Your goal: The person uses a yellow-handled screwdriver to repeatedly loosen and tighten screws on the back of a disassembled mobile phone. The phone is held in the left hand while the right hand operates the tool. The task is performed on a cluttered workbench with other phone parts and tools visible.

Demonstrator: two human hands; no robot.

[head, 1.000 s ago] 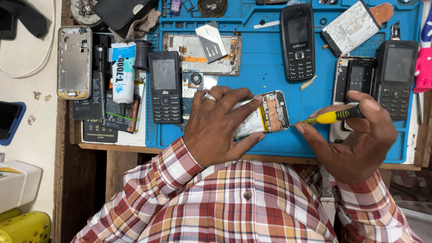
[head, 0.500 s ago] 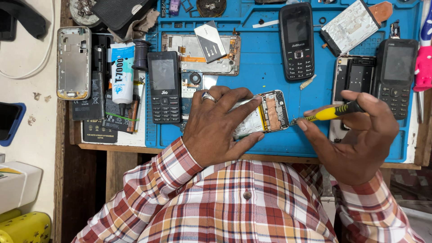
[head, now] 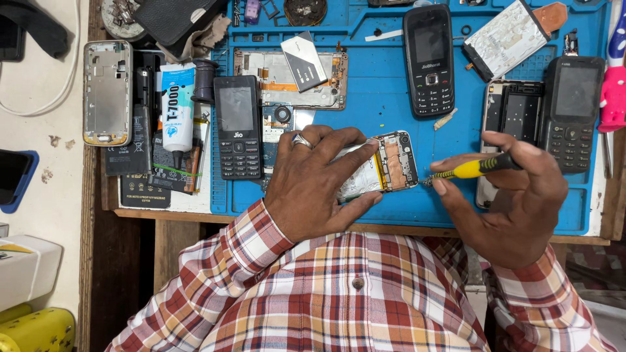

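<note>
Blue repair mat (head: 391, 91) covers the surface across the upper frame, littered with keypad phones (head: 238, 127) and bare phone frames (head: 104, 92). Mid-frame, left hand (head: 316, 179) clamps an opened phone (head: 385, 166) flat on the mat, grip pressed around its battery end, circuit board end exposed toward the right. Right hand (head: 515, 202) pinches a yellow-handled screwdriver (head: 473, 169), tip at the phone's right edge. Best done, probably: keep the phone pinned, tip seated square, light pressure, slow turns so tiny screws don't strip or roll off.
</note>
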